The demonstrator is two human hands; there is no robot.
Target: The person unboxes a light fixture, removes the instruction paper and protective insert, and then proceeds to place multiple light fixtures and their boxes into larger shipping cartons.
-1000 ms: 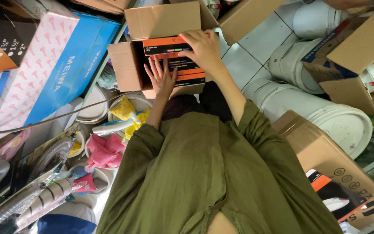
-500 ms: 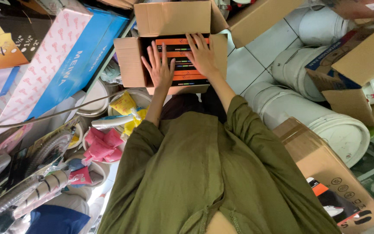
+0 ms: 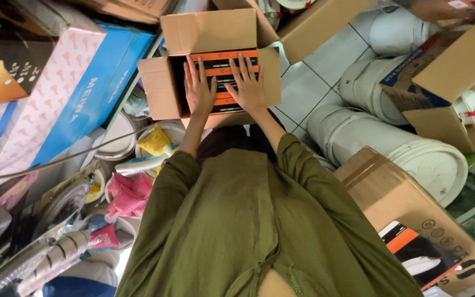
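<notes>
Upper centre of the frame: both of my hands lie flat on the orange-and-black packs (image 3: 224,74) stacked inside an open cardboard carton (image 3: 213,33). 1 second ago my right hand reached across the top of the stack while the left sat lower on the front edge; half a second ago both had begun to spread. Now the left hand (image 3: 198,88) and right hand (image 3: 247,82) sit side by side, palms down, fingers splayed wide and pointing toward the top of the frame. I judge the change as a shift from placing to pressing, the contents being settled level in the carton.

Neither hand grasps anything. The fingers are fully extended and rest on the top pack, with no curl around an edge that I can see.

The carton's flaps stand open on 4 sides. Left of it, at upper left, lean a blue box (image 3: 92,93) and a pink patterned box (image 3: 50,88). At right, white plastic buckets (image 3: 413,148) lie on the tiled floor (image 3: 309,88), and another brown carton (image 3: 397,192) sits at lower right beside my green sleeve (image 3: 325,187).
</notes>
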